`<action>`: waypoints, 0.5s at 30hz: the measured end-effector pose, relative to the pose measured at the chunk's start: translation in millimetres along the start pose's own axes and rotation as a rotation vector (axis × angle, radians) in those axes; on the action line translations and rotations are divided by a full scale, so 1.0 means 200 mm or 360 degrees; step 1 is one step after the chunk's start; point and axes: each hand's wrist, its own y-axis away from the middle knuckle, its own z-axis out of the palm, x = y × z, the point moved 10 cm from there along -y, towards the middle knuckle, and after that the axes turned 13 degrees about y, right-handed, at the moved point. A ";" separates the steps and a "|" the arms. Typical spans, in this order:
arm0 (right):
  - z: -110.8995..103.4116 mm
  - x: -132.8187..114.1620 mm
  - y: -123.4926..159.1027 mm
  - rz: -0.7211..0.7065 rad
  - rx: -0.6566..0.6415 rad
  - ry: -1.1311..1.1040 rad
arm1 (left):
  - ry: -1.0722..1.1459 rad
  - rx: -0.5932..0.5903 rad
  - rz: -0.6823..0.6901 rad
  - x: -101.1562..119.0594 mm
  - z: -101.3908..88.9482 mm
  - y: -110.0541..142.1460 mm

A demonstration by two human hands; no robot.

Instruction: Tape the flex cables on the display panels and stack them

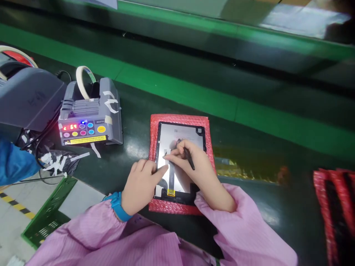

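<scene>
A black-framed tablet panel [185,135] lies face down on a red bubble-wrap pad [155,129] on the dark belt. My left hand [141,183], with a blue wrist strap, rests on the panel's left edge, its index finger pressing near a grey ribbon strip [172,177]. My right hand [196,170] lies over the panel's middle. It grips a thin black tool [190,159] between thumb and fingers, while its fingertip pinches the strip's upper end.
A grey tape dispenser [90,118] with lit buttons and a tape roll stands at the left, white tape scraps below it. A green crate [47,216] sits at the lower left. More red bubble wrap [332,207] lies at the right edge.
</scene>
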 end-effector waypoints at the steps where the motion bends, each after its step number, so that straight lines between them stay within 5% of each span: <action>1: -0.01 0.00 -0.01 -0.0006 0.0044 0.0012 | -0.0026 0.0005 0.0001 0.00 0.01 0.00; 10: -0.28 0.02 -0.15 0.0103 0.0644 0.0241 | -0.0127 -0.0042 -0.0085 -0.02 -0.01 0.00; 12: -0.38 0.02 -0.03 0.0034 0.0681 0.0263 | -0.0052 -0.0047 -0.0088 0.02 -0.03 0.00; 15: -0.55 0.08 0.35 -0.0116 0.0774 0.0379 | 0.0421 -0.0071 0.0083 0.19 -0.02 -0.01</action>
